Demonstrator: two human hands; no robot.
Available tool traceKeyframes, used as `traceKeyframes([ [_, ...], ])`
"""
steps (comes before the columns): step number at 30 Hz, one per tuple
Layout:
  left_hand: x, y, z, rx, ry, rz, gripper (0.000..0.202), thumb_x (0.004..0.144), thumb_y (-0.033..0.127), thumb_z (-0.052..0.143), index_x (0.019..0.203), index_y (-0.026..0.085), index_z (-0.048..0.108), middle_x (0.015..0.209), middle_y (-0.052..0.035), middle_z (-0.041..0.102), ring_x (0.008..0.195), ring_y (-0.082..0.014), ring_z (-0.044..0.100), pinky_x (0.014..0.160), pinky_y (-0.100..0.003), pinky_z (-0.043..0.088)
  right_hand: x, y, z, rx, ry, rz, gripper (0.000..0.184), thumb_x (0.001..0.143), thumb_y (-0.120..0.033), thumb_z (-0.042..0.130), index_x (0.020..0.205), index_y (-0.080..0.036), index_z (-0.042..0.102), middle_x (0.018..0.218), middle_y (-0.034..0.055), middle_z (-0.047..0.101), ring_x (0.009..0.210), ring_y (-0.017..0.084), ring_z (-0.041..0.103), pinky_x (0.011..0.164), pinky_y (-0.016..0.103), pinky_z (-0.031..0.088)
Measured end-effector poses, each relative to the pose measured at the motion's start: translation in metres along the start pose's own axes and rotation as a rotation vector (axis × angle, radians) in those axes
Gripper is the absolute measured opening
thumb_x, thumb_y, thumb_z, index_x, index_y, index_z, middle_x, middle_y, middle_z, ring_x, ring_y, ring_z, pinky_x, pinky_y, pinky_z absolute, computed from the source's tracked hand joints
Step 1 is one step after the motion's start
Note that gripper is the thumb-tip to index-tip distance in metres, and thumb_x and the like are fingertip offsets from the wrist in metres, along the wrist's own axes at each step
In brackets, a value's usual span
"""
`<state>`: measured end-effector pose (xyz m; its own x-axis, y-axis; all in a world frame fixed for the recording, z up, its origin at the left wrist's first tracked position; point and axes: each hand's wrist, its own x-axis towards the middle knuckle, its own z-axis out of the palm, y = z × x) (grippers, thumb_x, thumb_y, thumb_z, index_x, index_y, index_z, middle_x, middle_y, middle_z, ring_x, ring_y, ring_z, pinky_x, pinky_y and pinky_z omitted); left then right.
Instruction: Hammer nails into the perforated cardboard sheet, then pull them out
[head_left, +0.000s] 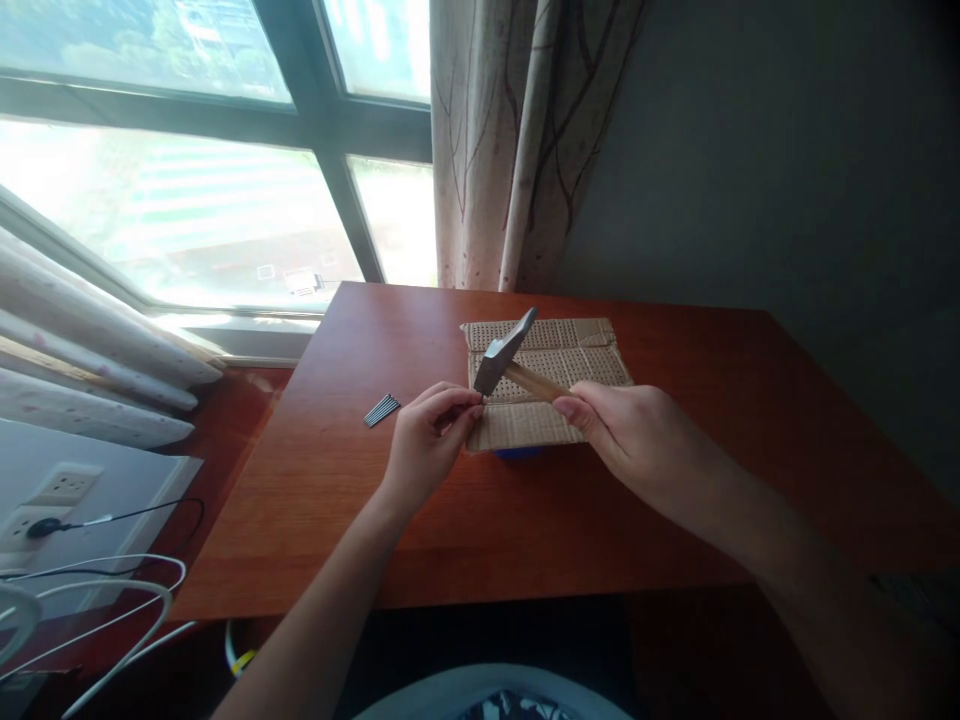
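Note:
My right hand (626,430) grips the wooden handle of a hammer (504,352), whose dark metal head is raised over a piece of perforated cardboard (559,375) on the red-brown table (450,520). My left hand (431,440) is pinched at the cardboard's left edge, just under the hammer head; what the fingertips hold is too small to make out. Something blue (517,453) shows under the cardboard's near edge. A small bundle of nails (382,409) lies on the table left of my left hand.
A window and curtains stand behind the table, with a grey wall to the right. At the lower left is a white surface with a power socket (64,485) and white and black cables (112,590).

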<state>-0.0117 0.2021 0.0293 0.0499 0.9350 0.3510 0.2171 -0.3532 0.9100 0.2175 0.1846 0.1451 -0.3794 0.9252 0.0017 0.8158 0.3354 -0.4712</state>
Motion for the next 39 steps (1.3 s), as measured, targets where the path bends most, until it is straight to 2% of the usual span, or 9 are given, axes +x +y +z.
traceKeyframes([
  [4,0.0004,0.0012,-0.0001,0.002,-0.001,-0.010,0.007,0.087,0.022,0.067,0.085,0.018,0.072,0.086,-0.0048,0.067,0.076,-0.0143,0.062,0.063,-0.023,0.050,0.0013,0.0001,0.0000,0.021,-0.021,0.013,0.050,0.102,-0.059,0.030,0.071,-0.022,0.044,0.059,-0.0004,0.052,0.051,0.013,0.046,0.054,0.031,0.028],
  [13,-0.0006,0.0006,0.0011,-0.065,0.002,-0.029,0.006,0.086,0.023,0.069,0.088,0.018,0.073,0.091,-0.0051,0.064,0.075,-0.0130,0.061,0.062,-0.022,0.050,-0.0027,0.0023,-0.0014,0.096,-0.038,0.034,0.048,0.103,-0.055,0.033,0.070,-0.022,0.046,0.062,-0.0004,0.054,0.055,0.013,0.049,0.054,0.031,0.030],
  [19,-0.0022,0.0038,0.0025,-0.156,0.036,-0.110,0.009,0.082,0.025,0.074,0.087,0.018,0.075,0.101,-0.0048,0.056,0.072,-0.0096,0.060,0.059,-0.021,0.051,-0.0025,0.0022,-0.0020,0.090,-0.048,0.025,0.045,0.104,-0.051,0.034,0.072,-0.022,0.047,0.063,-0.0010,0.054,0.056,0.013,0.049,0.056,0.031,0.030],
  [23,-0.0042,0.0055,0.0003,-0.228,0.008,-0.187,0.016,0.080,0.029,0.077,0.092,0.018,0.075,0.106,-0.0051,0.056,0.067,-0.0083,0.060,0.056,-0.021,0.051,-0.0031,0.0038,-0.0010,0.105,-0.048,0.017,0.044,0.104,-0.050,0.035,0.073,-0.022,0.049,0.063,-0.0011,0.055,0.056,0.013,0.049,0.056,0.030,0.030],
  [25,-0.0058,0.0053,-0.0012,-0.229,-0.015,-0.220,0.020,0.081,0.030,0.077,0.097,0.018,0.074,0.099,-0.0046,0.060,0.064,-0.0082,0.059,0.054,-0.020,0.050,-0.0034,0.0047,-0.0006,0.116,-0.047,0.019,0.043,0.104,-0.050,0.036,0.073,-0.022,0.049,0.064,-0.0012,0.055,0.057,0.013,0.050,0.056,0.030,0.031],
  [28,-0.0084,0.0039,-0.0027,-0.203,-0.037,-0.276,0.028,0.081,0.032,0.076,0.105,0.018,0.073,0.079,-0.0022,0.063,0.061,-0.0102,0.058,0.054,-0.021,0.049,-0.0035,0.0057,-0.0004,0.122,-0.045,0.028,0.043,0.103,-0.050,0.036,0.074,-0.022,0.050,0.064,-0.0011,0.055,0.057,0.013,0.050,0.055,0.030,0.031],
  [30,-0.0094,0.0028,-0.0026,-0.201,-0.045,-0.305,0.031,0.080,0.034,0.077,0.106,0.017,0.073,0.075,-0.0024,0.064,0.063,-0.0122,0.060,0.055,-0.022,0.050,-0.0035,0.0063,-0.0001,0.120,-0.046,0.027,0.043,0.103,-0.050,0.036,0.074,-0.022,0.050,0.063,-0.0011,0.055,0.056,0.013,0.050,0.055,0.030,0.031],
  [34,-0.0080,0.0037,-0.0005,-0.255,-0.055,-0.327,0.030,0.077,0.033,0.079,0.100,0.015,0.073,0.072,-0.0020,0.065,0.063,-0.0125,0.060,0.056,-0.023,0.050,-0.0033,0.0064,0.0003,0.120,-0.052,0.022,0.043,0.103,-0.050,0.037,0.073,-0.022,0.049,0.062,-0.0016,0.054,0.054,0.012,0.048,0.054,0.029,0.030],
  [39,-0.0032,0.0095,0.0017,-0.317,-0.054,-0.363,0.025,0.074,0.032,0.081,0.088,0.014,0.072,0.063,0.0011,0.060,0.056,-0.0093,0.053,0.050,-0.020,0.043,-0.0033,0.0036,-0.0004,0.124,-0.053,0.024,0.043,0.103,-0.050,0.036,0.073,-0.022,0.048,0.062,-0.0016,0.053,0.055,0.013,0.049,0.054,0.029,0.031],
])
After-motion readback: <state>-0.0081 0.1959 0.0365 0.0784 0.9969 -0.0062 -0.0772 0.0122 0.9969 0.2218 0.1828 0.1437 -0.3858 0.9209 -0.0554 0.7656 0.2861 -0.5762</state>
